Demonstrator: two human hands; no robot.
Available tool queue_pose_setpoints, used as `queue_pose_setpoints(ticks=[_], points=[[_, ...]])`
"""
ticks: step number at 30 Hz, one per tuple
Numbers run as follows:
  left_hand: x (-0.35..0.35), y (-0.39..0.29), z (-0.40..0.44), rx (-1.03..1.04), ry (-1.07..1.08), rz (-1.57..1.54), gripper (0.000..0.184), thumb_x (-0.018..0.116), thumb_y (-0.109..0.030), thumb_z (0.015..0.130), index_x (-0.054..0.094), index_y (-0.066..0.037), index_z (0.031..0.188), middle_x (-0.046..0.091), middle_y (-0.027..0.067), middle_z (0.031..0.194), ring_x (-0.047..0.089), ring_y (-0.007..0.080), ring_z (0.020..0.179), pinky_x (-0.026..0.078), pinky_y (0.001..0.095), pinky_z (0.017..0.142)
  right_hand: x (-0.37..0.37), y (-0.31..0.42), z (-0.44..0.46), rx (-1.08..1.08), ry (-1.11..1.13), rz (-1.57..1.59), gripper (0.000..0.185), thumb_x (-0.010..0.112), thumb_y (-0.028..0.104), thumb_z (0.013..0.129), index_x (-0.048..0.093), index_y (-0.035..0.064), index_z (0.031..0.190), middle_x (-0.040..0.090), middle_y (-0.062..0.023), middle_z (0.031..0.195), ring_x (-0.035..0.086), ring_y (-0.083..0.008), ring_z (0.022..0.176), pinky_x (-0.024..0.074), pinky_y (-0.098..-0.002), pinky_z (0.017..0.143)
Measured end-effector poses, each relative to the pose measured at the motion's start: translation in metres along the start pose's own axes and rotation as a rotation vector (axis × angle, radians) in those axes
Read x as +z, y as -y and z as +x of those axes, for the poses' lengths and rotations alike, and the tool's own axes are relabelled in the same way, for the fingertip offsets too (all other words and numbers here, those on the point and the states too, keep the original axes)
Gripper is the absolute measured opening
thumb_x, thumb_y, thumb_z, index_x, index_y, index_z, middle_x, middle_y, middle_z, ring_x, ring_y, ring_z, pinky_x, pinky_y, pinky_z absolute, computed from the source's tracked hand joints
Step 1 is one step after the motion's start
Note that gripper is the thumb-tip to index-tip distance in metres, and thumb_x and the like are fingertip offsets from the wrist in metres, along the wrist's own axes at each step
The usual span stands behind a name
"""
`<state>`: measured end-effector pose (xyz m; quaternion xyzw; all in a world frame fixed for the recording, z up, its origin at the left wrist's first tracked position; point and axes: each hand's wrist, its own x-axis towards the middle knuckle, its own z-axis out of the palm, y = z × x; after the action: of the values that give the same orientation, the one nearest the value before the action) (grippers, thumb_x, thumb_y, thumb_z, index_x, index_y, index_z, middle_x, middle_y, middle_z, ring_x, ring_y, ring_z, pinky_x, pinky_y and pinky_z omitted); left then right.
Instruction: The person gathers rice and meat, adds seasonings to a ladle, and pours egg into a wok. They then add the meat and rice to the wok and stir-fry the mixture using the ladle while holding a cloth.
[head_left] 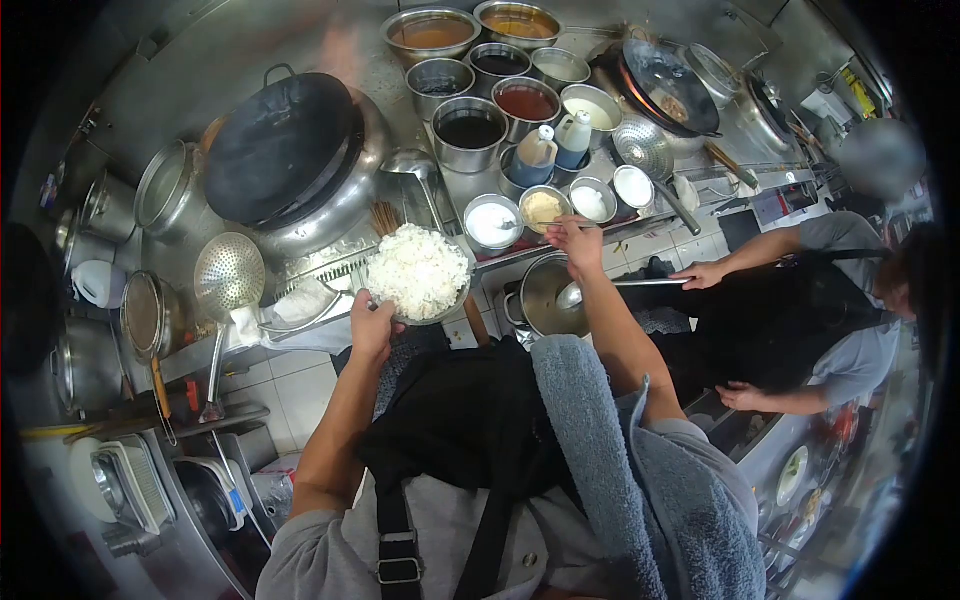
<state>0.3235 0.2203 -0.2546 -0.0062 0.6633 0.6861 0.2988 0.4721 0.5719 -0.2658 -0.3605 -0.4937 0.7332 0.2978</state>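
My left hand point(372, 328) grips the near-left rim of a metal bowl point(440, 317) heaped with white cooked rice point(418, 268). The bowl is held at the counter's front edge, in front of my body. To its right, my right hand point(578, 245) pinches the thin handle of a small spoon point(548, 224). The spoon reaches left across the front of a small tub of yellowish powder point(543, 204). Its tip lies near a tub of white granules point(492, 221). Two more small tubs of white seasoning, one a white tub point(593, 200) and one a rightmost tub point(632, 187), stand beside them.
A black wok point(280, 150) covers the left burner; a second wok point(670, 85) sits over flame. Sauce pots point(470, 133) and squeeze bottles point(533, 155) stand behind the tubs. A ladle point(415, 170) and strainers surround them. A co-worker point(790, 310) on the right holds a ladle over a pot point(552, 290).
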Motion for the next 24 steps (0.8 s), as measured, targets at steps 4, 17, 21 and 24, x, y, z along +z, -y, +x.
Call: queue_pose_setpoints(ticks=[4,17,21,24], points=[[0.004,-0.003,0.008,0.004,-0.002,0.015,0.021,0.054,-0.001,0.081,0.049,-0.003,0.101,0.062,0.0108,0.090,0.060,0.0163,0.065,0.048,0.0257,0.044,-0.011,0.031,-0.016,-0.076,0.024,-0.121,0.015,0.051,0.006,0.092,0.061,-0.0049,0.093,0.066,-0.0146,0.078,0.066,-0.0201,0.064,0.0528,-0.0268,0.058],[0.037,-0.003,0.028,0.004,0.134,-0.079,0.025,0.052,-0.002,0.082,0.049,-0.004,0.107,0.063,0.0108,0.094,0.061,0.0151,0.066,0.049,0.0234,0.045,-0.028,0.052,0.000,-0.340,-0.141,-0.597,0.021,0.054,0.012,0.094,0.061,-0.0073,0.093,0.068,-0.0143,0.078,0.067,-0.0172,0.065,0.0534,-0.0268,0.056],[0.030,-0.004,0.020,-0.039,0.123,-0.014,0.027,0.052,-0.002,0.082,0.047,-0.004,0.109,0.063,0.0110,0.091,0.060,0.0157,0.062,0.048,0.0245,0.045,-0.032,0.025,0.014,-0.320,-0.167,-0.587,0.019,0.056,0.011,0.092,0.062,-0.0069,0.094,0.068,-0.0145,0.076,0.067,-0.0173,0.063,0.0531,-0.0262,0.055],[0.025,-0.003,0.018,-0.041,0.129,-0.008,0.028,0.051,-0.002,0.081,0.047,-0.004,0.108,0.063,0.0111,0.089,0.059,0.0161,0.059,0.047,0.0244,0.045,-0.023,0.017,0.023,-0.220,-0.218,-0.378,0.018,0.055,0.010,0.092,0.061,-0.0075,0.094,0.068,-0.0160,0.078,0.067,-0.0191,0.064,0.0530,-0.0261,0.055]])
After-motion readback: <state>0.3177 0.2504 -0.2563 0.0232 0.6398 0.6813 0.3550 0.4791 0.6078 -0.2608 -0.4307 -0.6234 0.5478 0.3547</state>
